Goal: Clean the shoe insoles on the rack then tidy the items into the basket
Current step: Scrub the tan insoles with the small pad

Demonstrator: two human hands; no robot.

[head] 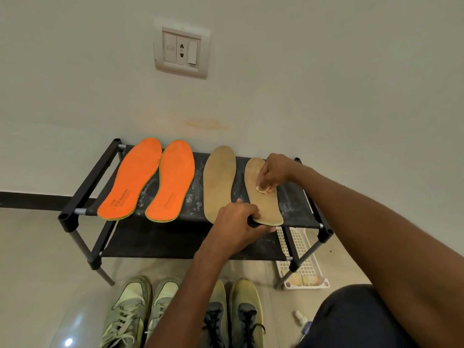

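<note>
A black shoe rack carries two orange insoles on its left half and two tan insoles on its right half. The left tan insole lies free. My left hand grips the heel end of the right tan insole at the rack's front edge. My right hand pinches a small pale wad and presses it on the middle of that insole. A white perforated basket sits on the floor under the rack's right end, with a few pale wads inside.
Two pairs of sneakers stand on the floor in front of the rack, a greenish pair and a yellow-and-navy pair. A small white bottle lies by my knee. The wall with a socket plate is just behind the rack.
</note>
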